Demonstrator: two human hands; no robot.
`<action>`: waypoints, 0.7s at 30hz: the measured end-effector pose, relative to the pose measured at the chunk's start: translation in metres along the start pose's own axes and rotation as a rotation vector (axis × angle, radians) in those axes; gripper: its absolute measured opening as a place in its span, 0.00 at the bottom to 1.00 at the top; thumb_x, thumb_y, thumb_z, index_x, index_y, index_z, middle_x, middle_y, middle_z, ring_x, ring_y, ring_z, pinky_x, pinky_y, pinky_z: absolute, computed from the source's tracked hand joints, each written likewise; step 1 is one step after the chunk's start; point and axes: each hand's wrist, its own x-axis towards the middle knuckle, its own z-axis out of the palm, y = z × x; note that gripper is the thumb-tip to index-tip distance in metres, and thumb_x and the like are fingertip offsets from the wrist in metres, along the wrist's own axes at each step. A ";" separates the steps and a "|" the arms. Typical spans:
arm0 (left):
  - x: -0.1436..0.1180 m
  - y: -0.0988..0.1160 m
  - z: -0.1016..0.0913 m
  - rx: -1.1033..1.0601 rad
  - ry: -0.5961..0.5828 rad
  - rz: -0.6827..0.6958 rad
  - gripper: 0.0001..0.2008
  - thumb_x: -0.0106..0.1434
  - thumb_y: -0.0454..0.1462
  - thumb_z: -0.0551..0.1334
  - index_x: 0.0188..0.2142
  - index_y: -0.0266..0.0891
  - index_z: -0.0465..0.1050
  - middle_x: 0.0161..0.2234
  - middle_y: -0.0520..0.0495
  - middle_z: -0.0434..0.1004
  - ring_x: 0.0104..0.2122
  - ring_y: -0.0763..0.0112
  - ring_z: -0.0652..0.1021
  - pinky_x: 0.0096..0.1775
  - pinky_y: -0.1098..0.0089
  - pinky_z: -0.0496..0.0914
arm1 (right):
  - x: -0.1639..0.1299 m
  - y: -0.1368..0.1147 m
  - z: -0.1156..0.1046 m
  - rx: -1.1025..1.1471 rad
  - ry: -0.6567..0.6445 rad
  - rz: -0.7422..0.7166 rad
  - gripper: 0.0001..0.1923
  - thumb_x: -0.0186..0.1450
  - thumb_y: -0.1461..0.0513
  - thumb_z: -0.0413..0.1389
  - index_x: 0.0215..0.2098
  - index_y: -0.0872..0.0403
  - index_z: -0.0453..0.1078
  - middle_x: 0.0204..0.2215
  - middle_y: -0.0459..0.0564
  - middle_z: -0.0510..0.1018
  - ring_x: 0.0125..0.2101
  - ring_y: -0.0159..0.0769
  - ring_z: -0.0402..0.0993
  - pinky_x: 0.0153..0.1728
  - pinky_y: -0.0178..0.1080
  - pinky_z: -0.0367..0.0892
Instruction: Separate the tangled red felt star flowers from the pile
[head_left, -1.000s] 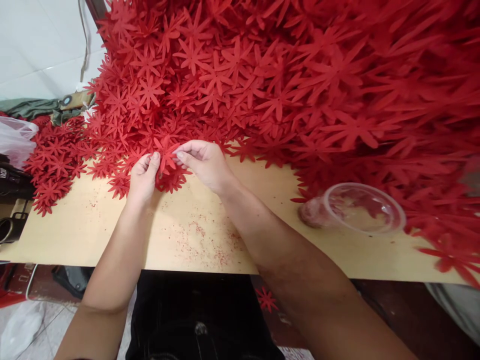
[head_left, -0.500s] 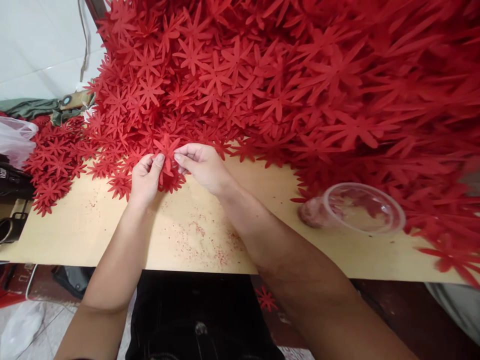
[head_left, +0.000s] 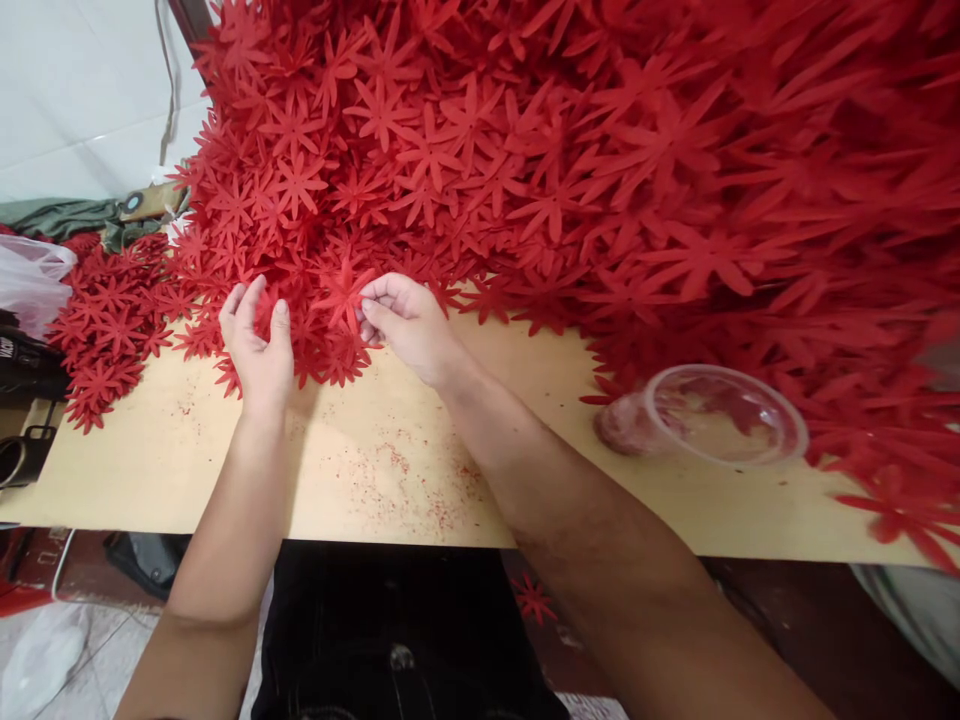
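My right hand (head_left: 409, 325) pinches a red fabric flower (head_left: 343, 296) by a petal, between thumb and fingers. To its left, my left hand (head_left: 259, 345) is open, thumb and fingers apart, with nothing in it. It is close to the front of a large heap of red flower cutouts (head_left: 465, 150), which rises behind both hands. The held flower has several long narrow petals and overlaps the heap from my view, so its far edge is hard to make out.
A clear plastic tub (head_left: 727, 415) lies tipped on the pale tabletop (head_left: 150, 470) at the right. Red specks are scattered near the front edge. A smaller flower pile (head_left: 112, 320), a plastic bag (head_left: 34, 285) and a dark mug (head_left: 26, 455) are at the left.
My left hand has let go of the flower, opened and moved left. My right hand still holds the flower, having shifted only slightly.
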 end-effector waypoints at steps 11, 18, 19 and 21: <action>-0.023 0.013 0.019 -0.224 -0.291 -0.188 0.08 0.52 0.40 0.69 0.29 0.40 0.75 0.27 0.52 0.75 0.27 0.78 0.73 0.34 0.75 0.68 | -0.003 0.011 0.008 -0.049 -0.110 -0.071 0.06 0.60 0.64 0.54 0.28 0.54 0.60 0.22 0.40 0.66 0.23 0.23 0.60 0.26 0.32 0.59; -0.022 0.018 0.020 -0.302 -0.290 -0.252 0.12 0.51 0.43 0.69 0.24 0.39 0.70 0.21 0.56 0.69 0.22 0.81 0.68 0.28 0.76 0.65 | -0.003 0.019 0.007 -0.217 -0.028 -0.184 0.14 0.62 0.56 0.53 0.23 0.53 0.57 0.18 0.39 0.57 0.21 0.24 0.52 0.25 0.34 0.51; -0.022 0.020 0.019 -0.314 -0.307 -0.268 0.13 0.52 0.44 0.69 0.23 0.39 0.69 0.20 0.56 0.68 0.22 0.81 0.68 0.28 0.76 0.65 | -0.003 0.018 0.007 -0.236 -0.015 -0.202 0.15 0.63 0.55 0.52 0.23 0.53 0.57 0.18 0.39 0.56 0.21 0.24 0.51 0.25 0.34 0.51; -0.022 0.023 0.018 -0.354 -0.346 -0.320 0.13 0.53 0.44 0.68 0.24 0.39 0.69 0.21 0.56 0.68 0.22 0.81 0.68 0.28 0.76 0.66 | -0.005 0.014 0.007 -0.264 0.009 -0.236 0.18 0.64 0.53 0.51 0.21 0.53 0.55 0.17 0.39 0.55 0.21 0.24 0.51 0.26 0.35 0.50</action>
